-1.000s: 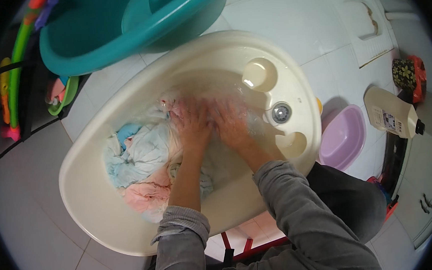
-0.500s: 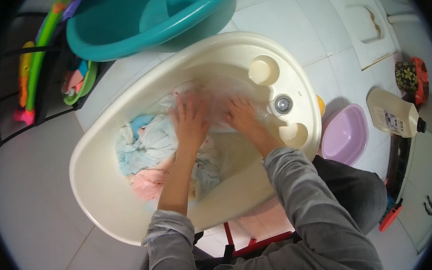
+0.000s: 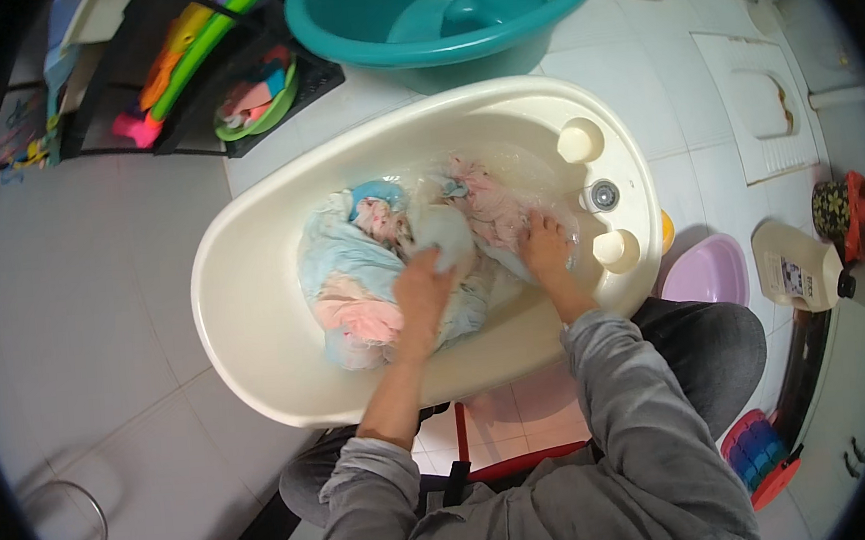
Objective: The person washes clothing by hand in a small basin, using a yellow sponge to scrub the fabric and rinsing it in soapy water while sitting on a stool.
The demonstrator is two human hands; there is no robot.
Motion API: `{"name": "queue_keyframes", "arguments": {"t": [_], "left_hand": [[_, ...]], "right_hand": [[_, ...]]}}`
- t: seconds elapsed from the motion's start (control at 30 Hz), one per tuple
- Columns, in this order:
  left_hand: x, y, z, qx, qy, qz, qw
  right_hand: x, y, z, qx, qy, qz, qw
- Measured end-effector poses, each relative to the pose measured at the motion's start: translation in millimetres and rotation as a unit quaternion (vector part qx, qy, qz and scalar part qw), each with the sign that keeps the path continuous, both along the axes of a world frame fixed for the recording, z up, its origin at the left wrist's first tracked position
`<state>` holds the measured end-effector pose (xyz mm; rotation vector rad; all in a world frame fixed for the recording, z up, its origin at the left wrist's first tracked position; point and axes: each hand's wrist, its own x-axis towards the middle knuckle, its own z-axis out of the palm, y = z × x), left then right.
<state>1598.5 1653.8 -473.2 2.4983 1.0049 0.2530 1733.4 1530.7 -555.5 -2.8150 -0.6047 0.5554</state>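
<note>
A cream baby bathtub (image 3: 245,313) in front of me holds water and several wet clothes. My left hand (image 3: 426,292) is closed on the edge of a whitish cloth (image 3: 442,231), slightly blurred, near the tub's middle. My right hand (image 3: 548,250) lies with fingers apart at the edge of a pink patterned garment (image 3: 491,206), partly in the water. Left of my left hand are a bunched light-blue cloth (image 3: 346,251) and a salmon-pink cloth (image 3: 360,315). A small patterned piece (image 3: 381,220) lies at their upper end.
Beyond the tub stands a large teal basin (image 3: 437,49). A black rack (image 3: 116,122) with toys and a green bowl (image 3: 257,122) is at far left. On the right are a lilac basin (image 3: 708,271), a beige jug (image 3: 788,265) and a squat toilet (image 3: 762,106).
My hands have moved apart, the right one toward the tub's right end. The pink garment now lies spread beside it, and my left hand has closed on the whitish cloth. The view has shifted.
</note>
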Motion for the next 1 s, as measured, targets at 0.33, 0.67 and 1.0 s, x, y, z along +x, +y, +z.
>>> {"name": "queue_keyframes", "arguments": {"t": [0.33, 0.67, 1.0], "left_hand": [[-30.5, -71.2, 32.7, -0.147, -0.145, -0.002, 0.978], [-34.5, -13.6, -39.2, 0.019, 0.063, 0.299, 0.952], [4.2, 17.3, -99.1, -0.026, 0.166, 0.25, 0.954]], "right_hand": [[-59.8, 33.8, 67.6, 0.128, -0.029, 0.277, 0.952], [-80.7, 12.8, 34.8, 0.068, -0.079, 0.275, 0.956], [-9.2, 80.4, -34.6, -0.118, 0.195, 0.295, 0.928]]}}
